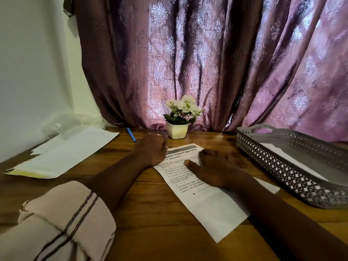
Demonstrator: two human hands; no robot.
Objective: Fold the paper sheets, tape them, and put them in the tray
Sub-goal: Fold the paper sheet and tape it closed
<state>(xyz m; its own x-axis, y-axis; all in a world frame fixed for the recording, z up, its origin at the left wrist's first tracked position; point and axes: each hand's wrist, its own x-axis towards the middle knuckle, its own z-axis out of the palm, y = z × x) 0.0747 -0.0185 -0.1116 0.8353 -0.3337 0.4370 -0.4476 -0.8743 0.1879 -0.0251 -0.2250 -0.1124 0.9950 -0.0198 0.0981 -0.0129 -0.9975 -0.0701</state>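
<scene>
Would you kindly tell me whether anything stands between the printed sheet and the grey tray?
Nothing visible does. Only bare table separates the printed sheet from the grey tray; the flower pot stands behind, off that path. The right hand rests flat on the sheet.

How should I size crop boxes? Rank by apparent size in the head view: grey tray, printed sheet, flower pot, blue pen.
1-2. grey tray and printed sheet: look alike; tray runs off frame, sheet partly covered, so unranked.
3. flower pot
4. blue pen

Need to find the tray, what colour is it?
The tray is grey with lattice-cut walls, clearest in head view.
</scene>
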